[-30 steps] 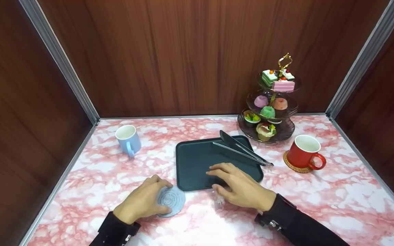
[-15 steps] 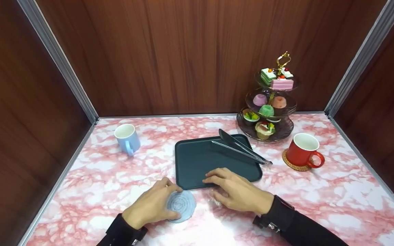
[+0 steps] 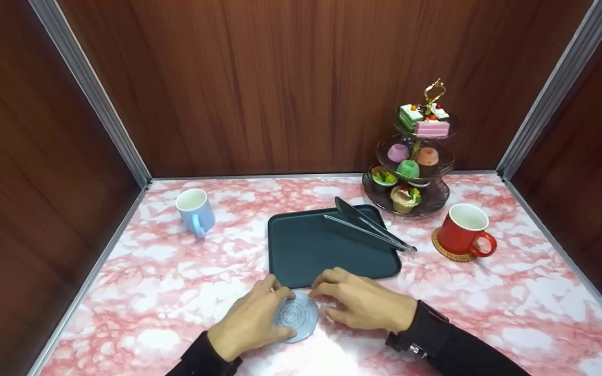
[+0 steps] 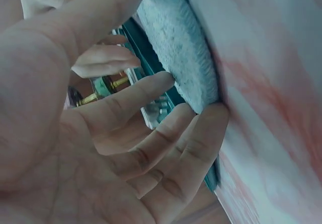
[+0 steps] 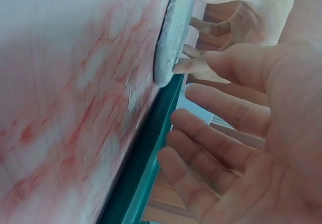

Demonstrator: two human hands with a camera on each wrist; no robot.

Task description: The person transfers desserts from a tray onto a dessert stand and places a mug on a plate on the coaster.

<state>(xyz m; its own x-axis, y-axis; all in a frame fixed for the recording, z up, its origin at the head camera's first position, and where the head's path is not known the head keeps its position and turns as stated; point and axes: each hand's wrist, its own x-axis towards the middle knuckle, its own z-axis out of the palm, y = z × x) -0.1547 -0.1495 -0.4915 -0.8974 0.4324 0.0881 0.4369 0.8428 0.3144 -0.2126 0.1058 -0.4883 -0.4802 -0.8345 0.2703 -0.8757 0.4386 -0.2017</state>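
A round, light grey-blue woven coaster (image 3: 302, 315) lies at the front of the table, just short of the dark tray (image 3: 301, 248). My left hand (image 3: 251, 322) holds it by the edge, thumb at the near side and fingertips at the far side. In the left wrist view those fingers (image 4: 201, 133) curve against the coaster's rim. To the right of the coaster is my right hand (image 3: 366, 301), its fingers loosely bent and holding nothing. Its thumb and index fingertip come close to the coaster's right rim, as the right wrist view also shows.
Tongs (image 3: 369, 230) lie across the tray's right side. A blue mug (image 3: 196, 213) stands at left. At right a red mug (image 3: 458, 232) sits on a tan coaster (image 3: 443, 250). Behind them rises a three-tier stand (image 3: 439, 196) of small cakes.
My left hand has moved the coaster to the right along the table, toward my right hand. My right hand has come slightly nearer to me.
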